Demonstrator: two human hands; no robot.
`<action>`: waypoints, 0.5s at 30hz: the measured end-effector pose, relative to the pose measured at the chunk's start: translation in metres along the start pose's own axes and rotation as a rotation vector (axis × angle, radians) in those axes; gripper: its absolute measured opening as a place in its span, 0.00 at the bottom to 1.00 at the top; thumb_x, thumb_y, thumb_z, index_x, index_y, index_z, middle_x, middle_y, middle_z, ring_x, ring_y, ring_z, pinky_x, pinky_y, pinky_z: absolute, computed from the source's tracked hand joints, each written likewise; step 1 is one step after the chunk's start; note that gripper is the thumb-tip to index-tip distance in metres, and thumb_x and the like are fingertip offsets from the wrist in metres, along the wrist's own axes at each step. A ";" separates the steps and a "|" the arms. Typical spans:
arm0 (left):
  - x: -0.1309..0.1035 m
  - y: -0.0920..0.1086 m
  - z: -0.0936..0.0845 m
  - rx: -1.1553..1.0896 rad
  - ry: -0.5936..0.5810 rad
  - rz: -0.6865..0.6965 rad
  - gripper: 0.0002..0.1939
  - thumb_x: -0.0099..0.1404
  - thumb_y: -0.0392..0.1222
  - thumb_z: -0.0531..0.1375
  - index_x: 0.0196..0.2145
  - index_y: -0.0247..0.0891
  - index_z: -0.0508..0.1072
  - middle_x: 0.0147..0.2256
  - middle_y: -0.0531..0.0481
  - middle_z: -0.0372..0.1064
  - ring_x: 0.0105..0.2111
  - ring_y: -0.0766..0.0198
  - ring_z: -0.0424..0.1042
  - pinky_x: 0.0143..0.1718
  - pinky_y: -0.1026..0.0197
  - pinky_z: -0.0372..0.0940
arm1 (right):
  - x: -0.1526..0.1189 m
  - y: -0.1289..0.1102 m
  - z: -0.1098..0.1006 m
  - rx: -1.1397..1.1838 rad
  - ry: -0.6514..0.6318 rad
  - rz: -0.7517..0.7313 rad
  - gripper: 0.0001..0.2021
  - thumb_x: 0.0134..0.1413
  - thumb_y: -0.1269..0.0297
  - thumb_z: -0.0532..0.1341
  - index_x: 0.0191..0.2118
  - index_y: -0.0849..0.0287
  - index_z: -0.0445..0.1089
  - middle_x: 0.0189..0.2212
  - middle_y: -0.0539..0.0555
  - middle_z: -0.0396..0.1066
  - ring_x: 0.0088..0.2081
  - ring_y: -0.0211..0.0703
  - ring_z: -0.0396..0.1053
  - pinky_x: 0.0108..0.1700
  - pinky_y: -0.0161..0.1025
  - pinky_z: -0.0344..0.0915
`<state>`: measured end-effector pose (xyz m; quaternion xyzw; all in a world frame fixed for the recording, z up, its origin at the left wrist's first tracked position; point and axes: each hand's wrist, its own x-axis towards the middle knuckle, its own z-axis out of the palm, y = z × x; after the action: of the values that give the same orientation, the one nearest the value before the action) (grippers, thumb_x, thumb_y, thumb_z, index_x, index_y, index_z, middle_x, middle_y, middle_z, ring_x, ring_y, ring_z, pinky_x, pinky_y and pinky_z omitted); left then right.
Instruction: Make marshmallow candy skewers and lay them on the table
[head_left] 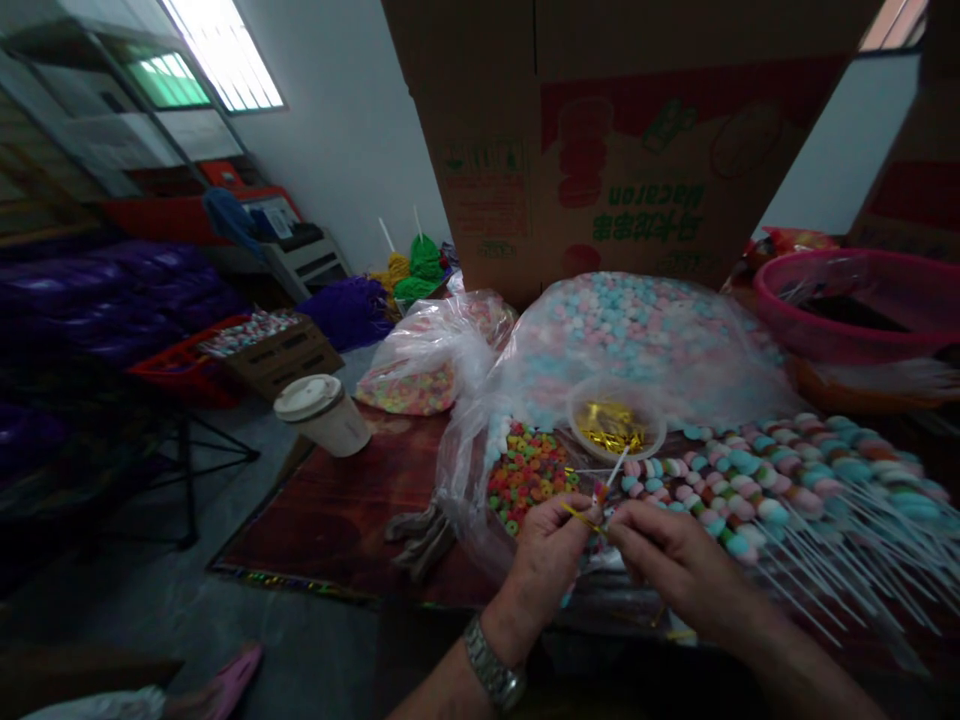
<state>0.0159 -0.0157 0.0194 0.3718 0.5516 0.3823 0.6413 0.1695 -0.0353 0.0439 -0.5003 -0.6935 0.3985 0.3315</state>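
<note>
My left hand (pixel 546 550), with a watch on its wrist, is closed around a candy skewer whose white stick (pixel 618 466) points up and to the right. Most of that skewer is hidden by the fingers. A gold twist tie (pixel 579 515) crosses it at the left thumb. The fingertips of my right hand (pixel 667 552) pinch together at the tie's right end, close to the left thumb. Just behind the hands lie colourful candy rings (pixel 527 470) in an opened plastic bag. A round clear tub (pixel 655 440) holds gold twist ties.
Many marshmallow skewers (pixel 814 470) lie in rows on the right. A big bag of pastel marshmallows (pixel 637 330) stands behind the tub, before a cardboard box (pixel 487 150). A lidded paper cup (pixel 330 420) and grey gloves (pixel 424 535) are left; a pink basin (pixel 825 345) is right.
</note>
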 end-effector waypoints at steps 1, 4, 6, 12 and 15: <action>-0.001 0.000 0.001 0.017 -0.013 0.032 0.11 0.49 0.46 0.64 0.26 0.35 0.74 0.18 0.56 0.62 0.15 0.73 0.57 0.14 0.71 0.50 | 0.002 0.002 0.006 0.024 -0.021 0.025 0.17 0.59 0.56 0.50 0.23 0.58 0.60 0.18 0.46 0.58 0.22 0.36 0.56 0.24 0.32 0.54; -0.005 -0.001 -0.001 0.082 -0.076 0.105 0.10 0.51 0.45 0.62 0.25 0.35 0.74 0.19 0.54 0.62 0.19 0.70 0.60 0.17 0.71 0.53 | 0.007 0.012 0.020 0.068 -0.009 0.093 0.16 0.58 0.55 0.50 0.23 0.57 0.57 0.17 0.45 0.55 0.21 0.35 0.54 0.22 0.32 0.51; -0.008 -0.002 -0.003 0.120 -0.133 0.115 0.11 0.53 0.47 0.60 0.25 0.35 0.73 0.20 0.54 0.61 0.20 0.70 0.60 0.18 0.70 0.54 | 0.007 0.017 0.022 0.057 0.018 0.096 0.15 0.58 0.56 0.50 0.23 0.57 0.57 0.17 0.45 0.56 0.21 0.35 0.54 0.22 0.32 0.51; -0.011 -0.006 -0.006 0.135 -0.169 0.193 0.19 0.55 0.55 0.59 0.21 0.35 0.67 0.19 0.56 0.55 0.18 0.73 0.55 0.14 0.72 0.52 | -0.002 0.022 0.028 -0.114 0.200 -0.014 0.14 0.57 0.57 0.52 0.25 0.58 0.63 0.20 0.48 0.64 0.24 0.38 0.61 0.26 0.34 0.56; -0.010 -0.007 -0.009 0.026 -0.205 0.054 0.20 0.52 0.58 0.61 0.25 0.35 0.68 0.17 0.58 0.57 0.12 0.74 0.54 0.09 0.72 0.50 | -0.009 0.024 0.034 -0.026 0.269 0.006 0.13 0.58 0.55 0.53 0.33 0.59 0.67 0.22 0.49 0.65 0.24 0.38 0.63 0.26 0.33 0.58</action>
<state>0.0067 -0.0273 0.0166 0.4320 0.4779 0.3520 0.6790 0.1533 -0.0475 0.0067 -0.5558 -0.6463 0.3196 0.4138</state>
